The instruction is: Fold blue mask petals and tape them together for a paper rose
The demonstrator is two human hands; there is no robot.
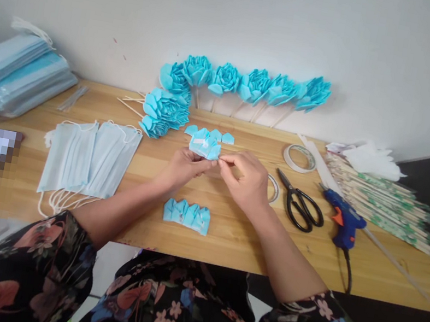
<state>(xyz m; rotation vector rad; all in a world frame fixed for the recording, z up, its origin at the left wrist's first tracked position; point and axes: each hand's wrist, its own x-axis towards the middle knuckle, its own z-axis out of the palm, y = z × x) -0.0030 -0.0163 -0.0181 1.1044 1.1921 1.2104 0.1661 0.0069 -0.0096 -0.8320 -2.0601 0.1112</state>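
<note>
My left hand (183, 169) and my right hand (245, 180) meet above the middle of the wooden table (234, 242), both pinched on a folded light-blue petal strip (204, 147) held just above the surface. Another folded petal strip (187, 215) lies on the table below my hands. A third row of blue petals (210, 133) lies just beyond the held one.
Blue mask-fabric flowers on sticks (249, 85) lean on the wall. Face masks (88, 158) lie at left, a mask stack (14, 73) further left. Tape rolls (299, 158), black scissors (302, 203), a blue glue gun (343, 221) and wrapped sticks (386, 202) lie at right.
</note>
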